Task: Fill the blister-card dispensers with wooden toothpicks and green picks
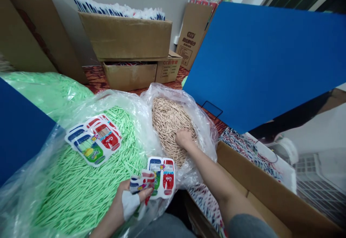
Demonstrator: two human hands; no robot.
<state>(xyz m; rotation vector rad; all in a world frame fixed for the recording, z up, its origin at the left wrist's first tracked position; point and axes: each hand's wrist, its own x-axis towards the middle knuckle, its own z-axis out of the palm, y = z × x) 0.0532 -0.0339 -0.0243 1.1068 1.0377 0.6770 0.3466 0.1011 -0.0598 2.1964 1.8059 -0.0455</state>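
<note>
My left hand [127,198], with a white wrap on one finger, is closed on a printed packet [159,176] with blue, green and red panels, held over the near edge of a clear bag of green sticks [81,184]. A small stack of the same printed packets [93,142] lies on top of the green sticks. My right hand [184,137] reaches into a second clear bag of tan sticks [167,119], its fingers curled down into the pile; what they grip is hidden among the sticks.
Stacked cardboard boxes [127,39] with packaged goods stand at the back. A large blue panel [259,57] leans at the right, another blue panel [18,129] at the left. An open cardboard box [270,191] of printed packets lies at my right.
</note>
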